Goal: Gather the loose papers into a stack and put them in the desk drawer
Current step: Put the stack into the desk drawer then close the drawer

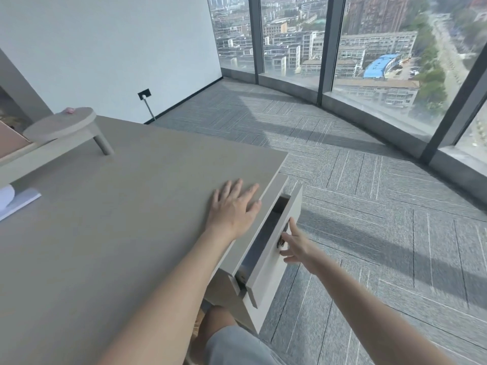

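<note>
Head view: left hand (233, 209) flat on desk (105, 233), right hand (296, 246) touching drawer (274, 248).

The grey surface (110, 219) carries a round stand (62, 125) at its far left, papers (15, 202) at the left edge nearer than the stand, and the left hand (233, 206) lying flat, well right of the stand.

The person has two bare arms with no sleeves showing. The left hand (233, 209) and right hand (296, 245) wear no rings, watch or gloves. Grey shorts (237, 346) cover the leg, and one knee is bare.
</note>
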A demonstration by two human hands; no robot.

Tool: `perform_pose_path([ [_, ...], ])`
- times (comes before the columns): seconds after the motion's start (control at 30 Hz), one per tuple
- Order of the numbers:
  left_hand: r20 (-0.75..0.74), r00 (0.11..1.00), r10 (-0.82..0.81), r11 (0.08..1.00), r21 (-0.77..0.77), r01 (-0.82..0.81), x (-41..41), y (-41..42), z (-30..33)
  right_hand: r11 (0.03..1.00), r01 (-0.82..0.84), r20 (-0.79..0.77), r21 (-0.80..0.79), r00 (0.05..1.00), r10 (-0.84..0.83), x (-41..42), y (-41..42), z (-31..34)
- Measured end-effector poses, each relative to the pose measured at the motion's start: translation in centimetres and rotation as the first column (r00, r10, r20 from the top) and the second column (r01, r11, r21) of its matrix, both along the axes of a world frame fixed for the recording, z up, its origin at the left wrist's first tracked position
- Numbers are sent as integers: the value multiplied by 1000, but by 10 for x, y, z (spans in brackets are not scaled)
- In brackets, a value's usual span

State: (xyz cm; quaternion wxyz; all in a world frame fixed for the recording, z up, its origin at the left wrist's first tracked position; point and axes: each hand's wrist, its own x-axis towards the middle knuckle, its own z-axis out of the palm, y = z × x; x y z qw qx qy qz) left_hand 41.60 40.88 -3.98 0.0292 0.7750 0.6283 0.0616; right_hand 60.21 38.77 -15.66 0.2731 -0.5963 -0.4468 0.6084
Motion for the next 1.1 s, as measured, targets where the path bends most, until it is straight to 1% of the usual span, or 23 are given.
perform_pose_path([
  [0.13, 15, 1000, -2, 1000, 7, 1, 0, 0, 0, 1000, -26, -14, 1, 1000, 26, -11, 6, 2],
  [0.4, 47, 999, 4, 1000, 21, -5, 0, 0, -1, 1000, -22, -73, -15, 997, 21, -28, 16, 8],
  [0.63, 49, 999, 5, 1000, 27, -6, 0, 0, -2, 999, 15, -107, -32, 994, -18, -35, 20, 4],
  [0.9, 23, 1000, 10, 999, 43, -11, 2, 2, -4, 998, 45, -18, -47, 999, -46, -45, 31, 1],
  [1.1, 20, 1000, 9, 999, 47, -10, 2, 0, -5, 998, 41, -38, -43, 998, -42, -43, 26, 5],
])
